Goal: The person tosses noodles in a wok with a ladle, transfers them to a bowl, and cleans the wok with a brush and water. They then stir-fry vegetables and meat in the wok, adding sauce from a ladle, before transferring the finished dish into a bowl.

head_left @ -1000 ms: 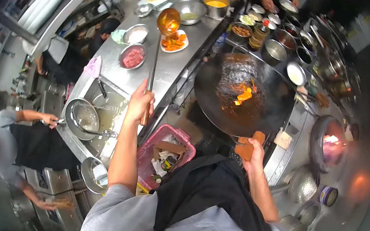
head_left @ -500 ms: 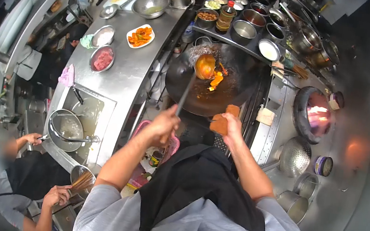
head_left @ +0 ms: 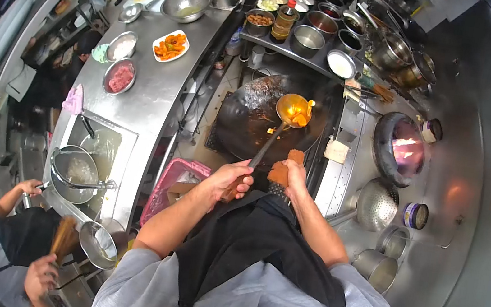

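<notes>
My left hand (head_left: 230, 180) is wrapped round the wooden end of a long-handled ladle (head_left: 269, 144). The ladle's bowl hangs over the dark wok (head_left: 239, 129) and carries glossy orange food pieces (head_left: 302, 119). Small bits and brown sauce streaks cling to the wok's inner surface. My right hand (head_left: 296, 178) grips a folded brown cloth (head_left: 280, 172) at the wok's near edge; the part of the rim beneath it is hidden.
A white plate of orange food (head_left: 171, 46) stands on the left steel counter (head_left: 148, 86), near a bowl of raw meat (head_left: 120, 76). Seasoning pots (head_left: 307, 40) line the back shelf. A flaming burner (head_left: 406, 150) is on the right. At lower left, a co-worker's hand (head_left: 42, 275) holds a bamboo brush.
The ladle has swung right across the wok, and orange pieces now sit in its bowl. My right hand and the cloth have come slightly nearer me. The co-worker's brush has left the pan.
</notes>
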### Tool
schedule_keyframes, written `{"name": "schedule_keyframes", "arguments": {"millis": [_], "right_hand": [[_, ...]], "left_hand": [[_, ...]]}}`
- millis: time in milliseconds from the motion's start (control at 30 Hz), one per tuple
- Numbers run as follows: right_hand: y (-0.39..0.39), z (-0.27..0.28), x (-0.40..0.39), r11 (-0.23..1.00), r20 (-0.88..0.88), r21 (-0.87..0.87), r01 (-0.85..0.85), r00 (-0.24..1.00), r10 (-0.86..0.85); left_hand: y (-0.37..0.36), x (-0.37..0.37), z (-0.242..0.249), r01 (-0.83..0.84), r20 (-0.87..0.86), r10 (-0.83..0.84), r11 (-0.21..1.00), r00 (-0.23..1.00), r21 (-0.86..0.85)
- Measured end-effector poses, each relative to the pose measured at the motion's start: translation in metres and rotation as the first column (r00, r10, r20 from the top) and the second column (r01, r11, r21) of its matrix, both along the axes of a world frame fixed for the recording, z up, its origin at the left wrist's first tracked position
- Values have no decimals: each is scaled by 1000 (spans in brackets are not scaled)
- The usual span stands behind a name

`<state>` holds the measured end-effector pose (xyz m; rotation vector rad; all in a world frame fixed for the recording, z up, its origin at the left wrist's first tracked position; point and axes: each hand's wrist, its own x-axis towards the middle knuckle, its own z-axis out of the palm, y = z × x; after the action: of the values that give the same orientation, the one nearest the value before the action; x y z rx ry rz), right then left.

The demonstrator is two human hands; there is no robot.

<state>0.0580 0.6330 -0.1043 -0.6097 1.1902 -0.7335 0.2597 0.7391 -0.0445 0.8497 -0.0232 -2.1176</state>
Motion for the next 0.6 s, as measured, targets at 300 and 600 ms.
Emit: {"name": "schedule_keyframes", "arguments": {"millis": [300, 600], "right_hand": [[10, 9, -4, 999, 91, 40, 17, 996, -20], [11, -10, -4, 990, 0, -142, -21, 1000, 21]], "left_hand": [[-26, 18, 5, -53, 425, 14, 995, 905, 82], [-31, 24, 1, 40, 220, -40, 999, 975, 4]]}}
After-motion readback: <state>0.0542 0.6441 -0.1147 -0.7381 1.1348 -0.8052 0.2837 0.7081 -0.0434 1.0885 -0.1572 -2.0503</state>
